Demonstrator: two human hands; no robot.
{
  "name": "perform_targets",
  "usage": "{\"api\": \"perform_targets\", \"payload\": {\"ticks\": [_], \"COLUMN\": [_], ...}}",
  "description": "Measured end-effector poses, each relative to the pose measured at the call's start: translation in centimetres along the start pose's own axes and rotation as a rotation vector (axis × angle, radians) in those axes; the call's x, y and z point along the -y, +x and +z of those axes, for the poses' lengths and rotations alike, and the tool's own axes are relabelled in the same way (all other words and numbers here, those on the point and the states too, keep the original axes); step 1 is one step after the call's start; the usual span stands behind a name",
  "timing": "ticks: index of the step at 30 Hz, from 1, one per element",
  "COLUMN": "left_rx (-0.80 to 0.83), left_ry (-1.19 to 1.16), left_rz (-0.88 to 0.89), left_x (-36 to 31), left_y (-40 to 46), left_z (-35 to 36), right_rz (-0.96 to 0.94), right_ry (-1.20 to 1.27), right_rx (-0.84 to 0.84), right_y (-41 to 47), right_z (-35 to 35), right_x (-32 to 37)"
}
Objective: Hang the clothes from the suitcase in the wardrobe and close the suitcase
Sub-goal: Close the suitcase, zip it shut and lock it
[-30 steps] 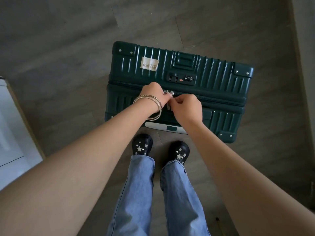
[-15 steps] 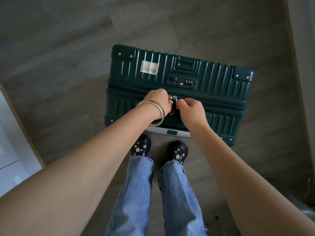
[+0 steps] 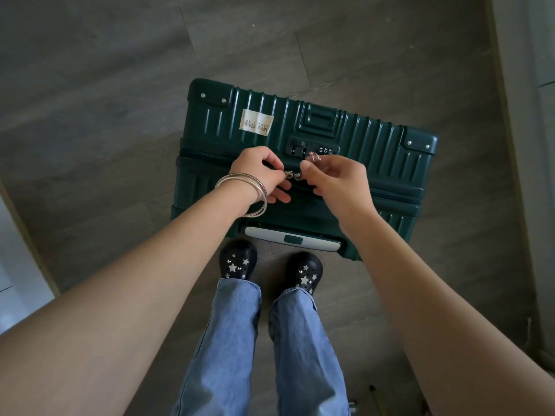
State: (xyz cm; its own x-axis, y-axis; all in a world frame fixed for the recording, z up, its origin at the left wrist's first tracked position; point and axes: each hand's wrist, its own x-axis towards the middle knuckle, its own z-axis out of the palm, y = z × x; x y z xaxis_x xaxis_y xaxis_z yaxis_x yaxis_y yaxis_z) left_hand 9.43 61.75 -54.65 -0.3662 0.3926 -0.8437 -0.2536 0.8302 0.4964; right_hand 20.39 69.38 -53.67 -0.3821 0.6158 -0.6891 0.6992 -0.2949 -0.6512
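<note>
A dark green suitcase [image 3: 300,163] stands closed on the gray floor [image 3: 105,85], right in front of two black shoes [image 3: 237,261] with silver stars. The left hand [image 3: 261,175], with bracelets [image 3: 249,190] on its wrist, pinches one zipper pull [image 3: 289,174]. The right hand [image 3: 336,178] pinches the other one, just below the number lock [image 3: 313,149]. A white sticker [image 3: 256,123] sits on the suitcase.

Dark green ribbed suitcase [image 3: 360,145] upright on floor, shut; zipper pulls [image 3: 293,175] apparently meeting mid-seam.
</note>
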Motion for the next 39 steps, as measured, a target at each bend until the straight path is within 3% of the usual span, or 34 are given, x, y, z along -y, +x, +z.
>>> {"api": "perform_targets", "payload": {"ticks": [7,13,18,26,39], "left_rx": [0.189,0.328,0.220,-0.003,-0.007], "left_ry": [-0.142,-0.143,0.017,0.063,0.107], "left_rz": [-0.066,0.030,0.170,0.286,0.224], "left_x": [-0.5,0.8,1.3,0.7,0.6], "left_y": [-0.3,-0.3,0.1,0.5,1.6], "left_z": [-1.4,-2.4,-1.9,-0.8,-0.9], "right_rz": [-0.003,-0.028,-0.069,0.004,0.092], "right_ry": [-0.105,-0.194,-0.231,-0.327,-0.487], "right_rx": [-0.062,-0.072,-0.079,-0.153,-0.193], "right_y": [2.2,3.3,3.2,3.7,4.2], "right_z": [0.0,0.0,0.4,0.6,1.2], "right_x": [0.6,1.0,1.7,2.3,3.0]}}
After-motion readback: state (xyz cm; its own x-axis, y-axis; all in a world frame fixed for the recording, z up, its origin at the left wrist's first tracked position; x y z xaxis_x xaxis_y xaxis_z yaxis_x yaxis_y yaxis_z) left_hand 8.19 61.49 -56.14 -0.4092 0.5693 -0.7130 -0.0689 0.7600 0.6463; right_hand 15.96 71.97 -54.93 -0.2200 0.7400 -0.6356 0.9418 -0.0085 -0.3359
